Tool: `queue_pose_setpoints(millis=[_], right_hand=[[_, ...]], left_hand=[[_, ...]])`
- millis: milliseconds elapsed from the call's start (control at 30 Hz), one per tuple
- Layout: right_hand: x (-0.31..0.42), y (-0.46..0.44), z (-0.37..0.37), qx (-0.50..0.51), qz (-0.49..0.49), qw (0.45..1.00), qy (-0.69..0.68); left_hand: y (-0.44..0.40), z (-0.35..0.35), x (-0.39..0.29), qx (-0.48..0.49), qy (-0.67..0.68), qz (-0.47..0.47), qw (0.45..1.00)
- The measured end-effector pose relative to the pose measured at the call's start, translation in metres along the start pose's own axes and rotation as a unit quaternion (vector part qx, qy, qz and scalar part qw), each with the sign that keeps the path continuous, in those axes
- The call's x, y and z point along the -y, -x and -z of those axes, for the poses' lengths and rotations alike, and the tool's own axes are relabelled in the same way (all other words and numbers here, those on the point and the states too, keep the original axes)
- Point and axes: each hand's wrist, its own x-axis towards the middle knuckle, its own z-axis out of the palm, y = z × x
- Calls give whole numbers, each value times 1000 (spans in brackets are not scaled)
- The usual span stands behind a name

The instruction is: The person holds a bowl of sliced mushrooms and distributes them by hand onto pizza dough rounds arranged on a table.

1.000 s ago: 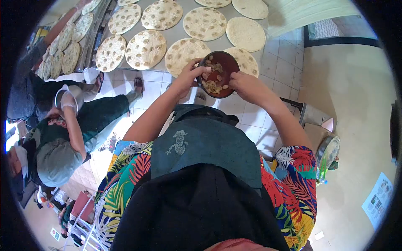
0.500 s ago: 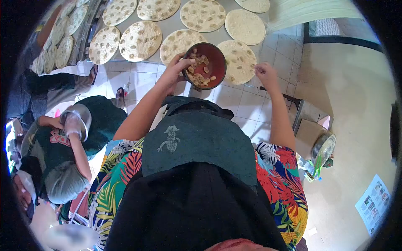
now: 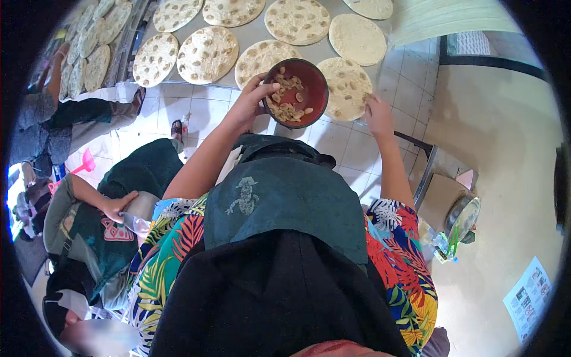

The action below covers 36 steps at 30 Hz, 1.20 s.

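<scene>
My left hand (image 3: 248, 106) grips a round bowl (image 3: 318, 89) by its near-left rim, thumb over the edge. The bowl is dark outside and red inside, and small pale-brown pieces (image 3: 290, 112), perhaps slices or nuts, lie in it. My right hand (image 3: 379, 118) has its fingers pinched together at the right edge of a flat round dough sheet (image 3: 344, 88) dotted with similar pieces. Whatever the fingertips hold is too small to make out. Behind the bowl, another dotted round (image 3: 253, 59) is partly covered.
Several more dotted rounds (image 3: 207, 55) lie on the grey table, with one plain round (image 3: 357, 39) at the right. A co-worker in a dark apron (image 3: 107, 223) holds a metal bowl (image 3: 141, 206) close on my left. A metal-rimmed container (image 3: 464, 213) stands to the right.
My right hand has come nearer the dough round, its fingertips now at the edge. The bowl has stayed in my left hand. The co-worker at left has turned and lowered their bowl.
</scene>
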Motion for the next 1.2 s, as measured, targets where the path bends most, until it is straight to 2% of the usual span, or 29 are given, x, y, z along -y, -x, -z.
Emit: queue_pose_setpoints(millis=[67, 100, 167, 200, 267, 300, 367, 567, 667, 900, 967, 1100, 1167, 1200], right_hand=[[49, -15, 39, -104, -36, 988, -109], [69, -21, 51, -103, -38, 988, -111], [104, -30, 68, -40, 76, 979, -184], [117, -32, 70, -43, 73, 979, -183], [136, -36, 70, 90, 207, 972, -69], [139, -35, 66, 89, 207, 972, -69], [143, -34, 56, 124, 243, 962, 16], [155, -36, 62, 163, 232, 958, -33], [157, -35, 58, 137, 225, 960, -92], [172, -35, 53, 144, 191, 966, -99], [173, -34, 51, 180, 188, 953, -154], [176, -37, 62, 186, 171, 942, -219], [177, -38, 66, 232, 82, 934, -258], [175, -37, 65, 231, 82, 935, -258]], left_hand=[[-3, 1, 2, 9, -2, -6, 1000], [-4, 2, 3, 20, -5, -11, 1000], [-3, -4, -1, 21, -26, -11, 999], [-2, -9, -4, 21, -45, -16, 999], [-1, -17, -8, 25, -66, -19, 997], [0, -20, -10, 24, -86, -20, 996], [-3, -20, -7, 31, -81, -29, 996], [0, -15, -10, 69, -58, -60, 994], [2, -11, -11, 79, -31, -61, 995], [3, -9, -8, 76, -27, -60, 995], [4, -11, -7, 71, -27, -56, 996], [3, -12, -4, 57, -37, -53, 996], [1, -13, -2, 56, -31, -51, 997], [0, -13, -2, 54, -25, -49, 997]])
